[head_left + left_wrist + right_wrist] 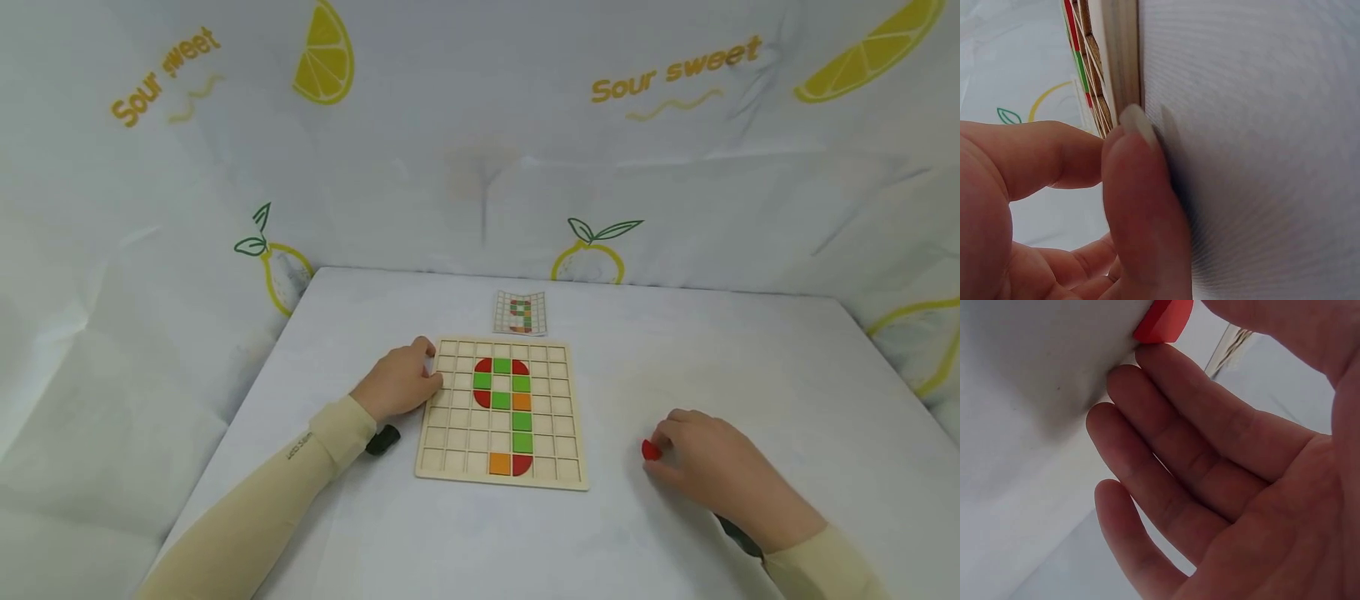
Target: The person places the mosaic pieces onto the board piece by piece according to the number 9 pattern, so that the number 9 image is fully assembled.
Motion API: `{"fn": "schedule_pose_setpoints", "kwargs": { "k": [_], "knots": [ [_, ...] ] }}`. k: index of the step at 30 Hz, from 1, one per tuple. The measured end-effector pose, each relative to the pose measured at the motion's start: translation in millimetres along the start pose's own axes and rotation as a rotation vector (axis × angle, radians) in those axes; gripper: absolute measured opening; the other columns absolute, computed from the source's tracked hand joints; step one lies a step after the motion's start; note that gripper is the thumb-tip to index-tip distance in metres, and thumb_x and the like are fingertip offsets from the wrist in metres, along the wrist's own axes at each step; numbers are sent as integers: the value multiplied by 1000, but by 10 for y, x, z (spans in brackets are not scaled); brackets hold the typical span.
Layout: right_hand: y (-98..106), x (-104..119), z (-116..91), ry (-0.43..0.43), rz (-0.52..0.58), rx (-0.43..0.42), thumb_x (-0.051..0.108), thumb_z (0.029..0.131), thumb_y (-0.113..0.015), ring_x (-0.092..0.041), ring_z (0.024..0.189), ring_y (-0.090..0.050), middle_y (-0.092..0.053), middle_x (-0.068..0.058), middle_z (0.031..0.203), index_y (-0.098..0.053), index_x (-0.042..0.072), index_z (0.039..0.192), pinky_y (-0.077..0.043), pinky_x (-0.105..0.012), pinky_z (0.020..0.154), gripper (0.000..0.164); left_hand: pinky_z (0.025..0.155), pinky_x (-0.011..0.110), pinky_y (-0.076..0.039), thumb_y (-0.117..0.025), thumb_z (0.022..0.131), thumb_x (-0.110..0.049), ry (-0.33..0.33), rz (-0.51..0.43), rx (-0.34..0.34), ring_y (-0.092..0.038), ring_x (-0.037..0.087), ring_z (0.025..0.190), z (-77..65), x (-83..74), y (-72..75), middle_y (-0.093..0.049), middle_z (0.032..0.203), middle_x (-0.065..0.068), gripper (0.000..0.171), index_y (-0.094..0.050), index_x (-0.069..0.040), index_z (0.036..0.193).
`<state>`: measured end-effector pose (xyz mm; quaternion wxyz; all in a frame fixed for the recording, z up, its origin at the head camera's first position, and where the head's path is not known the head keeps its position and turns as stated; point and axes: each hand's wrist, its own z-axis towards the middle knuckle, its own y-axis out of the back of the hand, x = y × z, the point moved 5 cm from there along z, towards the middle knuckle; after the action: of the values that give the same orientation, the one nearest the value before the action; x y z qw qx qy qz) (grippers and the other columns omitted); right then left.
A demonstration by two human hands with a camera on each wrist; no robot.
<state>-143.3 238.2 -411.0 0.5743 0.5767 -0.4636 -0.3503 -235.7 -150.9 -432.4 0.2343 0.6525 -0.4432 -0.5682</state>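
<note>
A wooden grid board lies on the table, with red, green and orange tiles in some of its squares forming a shape like a 9. My left hand is at the board's left side; in the left wrist view the thumb tip touches the board's edge. Right of the board, my right hand pinches a red tile between thumb and forefinger, low over the table. In the right wrist view, this red tile shows at the forefinger's tip, while the other fingers are loosely bent.
Behind the board lies a small pattern card showing a similar coloured figure. Dark straps show at both wrists. A white cloth printed with lemons hangs behind the white table.
</note>
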Motion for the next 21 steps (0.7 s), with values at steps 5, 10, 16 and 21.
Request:
{"fn": "schedule_pose_setpoints", "kwargs": {
  "k": [5,10,16,21],
  "knots": [
    [3,76,78,24,-7,-10,20,86,-87,-10,75,-48,-56,9,81,-69,21,79,-48,-33,70,20,66,30,-47,-63,104,-24,-10,4,-5,-60,17,71,4,1,-2,-67,91,5,46,-54,-2,143],
    [-6,91,102,17,-17,21,24,86,-90,-11,75,-49,-58,8,82,-70,20,81,-49,-33,71,21,66,30,-48,-63,103,-24,-12,4,-3,-60,17,72,25,3,-27,-67,91,5,46,-54,-3,143],
    [-9,14,48,-16,6,21,25,85,-90,-13,80,-56,-64,8,88,-75,19,85,-56,-41,78,16,66,29,-48,-63,103,-24,-10,9,-4,-61,17,72,24,-7,-18,-68,91,5,47,-54,-3,143],
    [-15,-20,29,-4,16,15,23,84,-90,-13,82,-60,-66,8,90,-78,18,89,-59,-43,82,14,65,29,-47,-62,103,-23,-7,12,-2,-61,17,71,1,-15,1,-67,90,5,46,-54,-2,143]
  ]
}}
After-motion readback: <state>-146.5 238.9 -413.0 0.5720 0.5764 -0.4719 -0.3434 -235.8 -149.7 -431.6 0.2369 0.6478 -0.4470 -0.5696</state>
